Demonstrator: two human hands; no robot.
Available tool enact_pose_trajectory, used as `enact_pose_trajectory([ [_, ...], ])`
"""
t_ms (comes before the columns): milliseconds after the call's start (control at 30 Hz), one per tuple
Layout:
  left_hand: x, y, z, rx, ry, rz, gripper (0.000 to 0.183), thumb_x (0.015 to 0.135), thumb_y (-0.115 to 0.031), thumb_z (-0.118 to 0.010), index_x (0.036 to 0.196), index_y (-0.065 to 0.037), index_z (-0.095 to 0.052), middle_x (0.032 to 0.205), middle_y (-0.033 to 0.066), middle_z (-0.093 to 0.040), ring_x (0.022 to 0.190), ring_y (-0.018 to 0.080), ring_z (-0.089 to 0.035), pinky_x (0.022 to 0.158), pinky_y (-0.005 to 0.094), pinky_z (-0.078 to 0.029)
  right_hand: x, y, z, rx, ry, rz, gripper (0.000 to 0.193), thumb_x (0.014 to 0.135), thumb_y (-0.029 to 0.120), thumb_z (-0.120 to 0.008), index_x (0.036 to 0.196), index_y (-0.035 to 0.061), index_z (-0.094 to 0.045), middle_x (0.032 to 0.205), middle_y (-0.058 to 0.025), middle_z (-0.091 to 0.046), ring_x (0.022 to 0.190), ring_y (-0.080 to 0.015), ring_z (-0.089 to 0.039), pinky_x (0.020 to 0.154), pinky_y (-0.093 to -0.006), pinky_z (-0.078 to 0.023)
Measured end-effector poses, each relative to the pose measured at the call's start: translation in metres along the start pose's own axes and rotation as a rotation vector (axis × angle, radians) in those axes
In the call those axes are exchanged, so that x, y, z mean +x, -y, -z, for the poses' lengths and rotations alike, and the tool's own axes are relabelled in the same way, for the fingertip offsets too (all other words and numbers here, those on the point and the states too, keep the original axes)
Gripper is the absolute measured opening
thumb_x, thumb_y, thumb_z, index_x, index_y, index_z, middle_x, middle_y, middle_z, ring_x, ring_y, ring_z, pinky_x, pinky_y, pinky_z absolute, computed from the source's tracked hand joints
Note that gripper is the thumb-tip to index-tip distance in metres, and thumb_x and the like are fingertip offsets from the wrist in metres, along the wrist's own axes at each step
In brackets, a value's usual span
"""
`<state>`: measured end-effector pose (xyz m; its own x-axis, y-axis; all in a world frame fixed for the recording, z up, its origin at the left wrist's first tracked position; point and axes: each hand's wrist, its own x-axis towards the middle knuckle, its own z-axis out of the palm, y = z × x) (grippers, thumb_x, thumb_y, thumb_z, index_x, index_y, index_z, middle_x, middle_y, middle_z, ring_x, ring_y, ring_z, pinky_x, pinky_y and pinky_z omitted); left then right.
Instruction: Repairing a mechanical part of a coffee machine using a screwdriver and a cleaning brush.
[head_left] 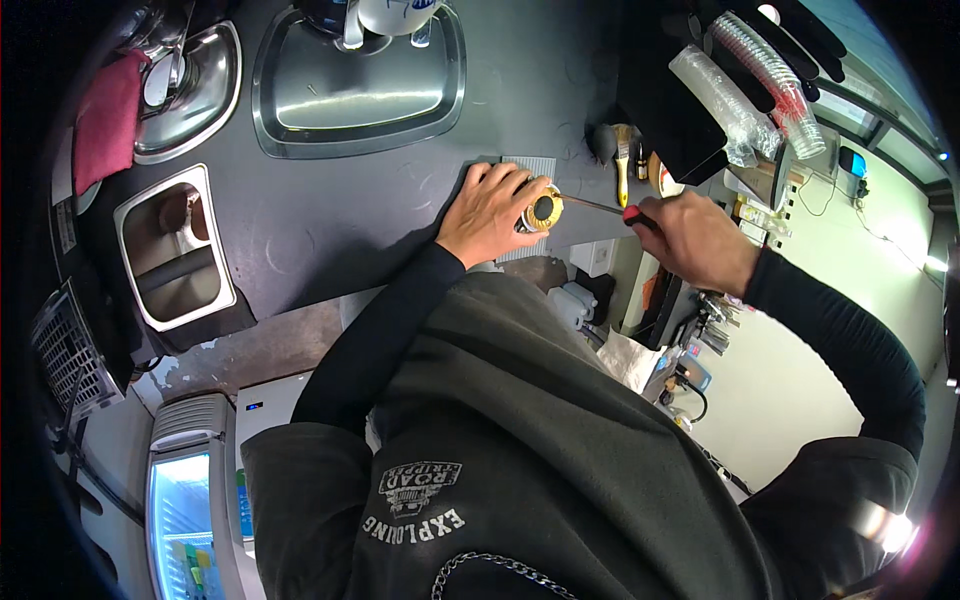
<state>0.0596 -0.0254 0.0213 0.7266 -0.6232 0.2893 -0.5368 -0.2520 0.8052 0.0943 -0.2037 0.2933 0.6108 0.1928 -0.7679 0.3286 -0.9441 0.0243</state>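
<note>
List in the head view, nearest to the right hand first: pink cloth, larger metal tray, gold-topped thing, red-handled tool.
1. Red-handled tool: in the right hand.
2. Gold-topped thing: leftward, in the left hand.
3. Larger metal tray: farther left.
4. Pink cloth: far left.

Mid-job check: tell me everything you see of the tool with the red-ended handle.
The screwdriver-like tool has a thin, straight, metallic-looking shaft and a red and dark handle, perhaps plastic. The right hand grips the handle and covers much of it. The shaft points to the picture's left, over the dark counter, its far end at the rim of the gold-topped round piece in the left hand. The tip's shape, and whether it is wedged in, cannot be made out.
</note>
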Motion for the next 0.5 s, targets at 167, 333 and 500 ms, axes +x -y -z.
enact_pose_trajectory([
  [167, -0.002, 0.003, -0.002, -0.013, 0.020, -0.002, 0.074, 0.081, -0.051, -0.084, 0.141, -0.014, -0.059, 0.125, 0.0071, -0.065, 0.125, 0.0256, -0.055, 0.105, 0.0444, -0.038, 0.014, 0.008, 0.014, 0.086, 0.072, -0.051, 0.023, 0.098, 0.018, -0.066, 0.102, -0.0033, -0.073, 0.078, -0.0244, -0.070, 0.073, -0.0433, -0.070, 0.073, -0.0504, -0.056],
  [333, 0.000, 0.002, -0.004, -0.008, 0.012, -0.008, 0.076, 0.082, -0.051, -0.084, 0.143, -0.014, -0.058, 0.127, 0.0073, -0.064, 0.125, 0.0258, -0.055, 0.106, 0.0456, -0.038, 0.005, 0.002, 0.001, -0.163, 0.019, 0.083, 0.024, 0.100, 0.025, -0.065, 0.101, 0.0010, -0.070, 0.073, -0.0195, -0.068, 0.066, -0.0394, -0.070, 0.066, -0.0489, -0.057],
  [500, -0.003, 0.003, -0.003, -0.033, -0.011, -0.012, 0.077, 0.081, -0.051, -0.084, 0.143, -0.013, -0.057, 0.127, 0.0080, -0.064, 0.126, 0.0261, -0.054, 0.107, 0.0451, -0.037, 0.000, -0.001, 0.001, -0.389, 0.077, 0.128, 0.021, 0.102, 0.020, -0.059, 0.107, 0.0003, -0.064, 0.083, -0.0140, -0.065, 0.067, -0.0317, -0.073, 0.060, -0.0431, -0.061],
])
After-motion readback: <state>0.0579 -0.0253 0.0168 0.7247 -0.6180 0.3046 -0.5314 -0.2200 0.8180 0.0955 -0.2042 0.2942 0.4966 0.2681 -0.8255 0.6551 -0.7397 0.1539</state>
